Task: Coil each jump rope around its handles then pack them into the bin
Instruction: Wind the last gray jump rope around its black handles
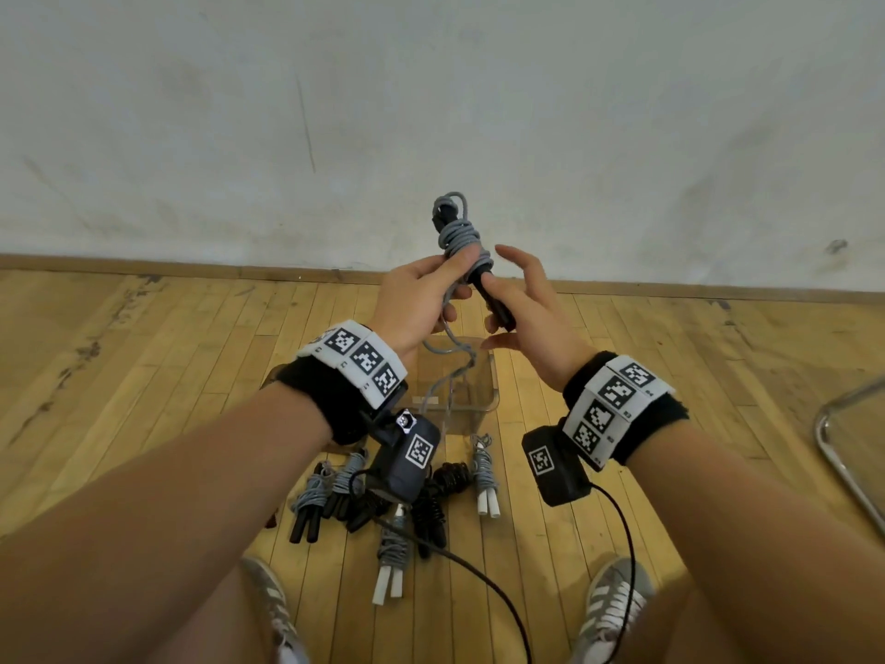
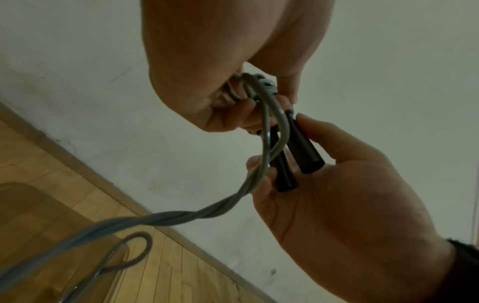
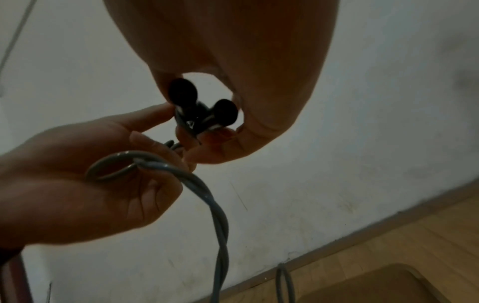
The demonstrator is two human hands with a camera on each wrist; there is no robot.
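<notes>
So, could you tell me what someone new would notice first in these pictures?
First the two hands raised mid-frame: the left hand grips a half-coiled grey jump rope wound on black handles, which the right hand steadies. Its loose tail drops toward a clear bin on the wooden floor. Nearer the feet lies a pile of coiled ropes.

Grey rope (image 1: 460,231), black handles (image 1: 493,299)
</notes>
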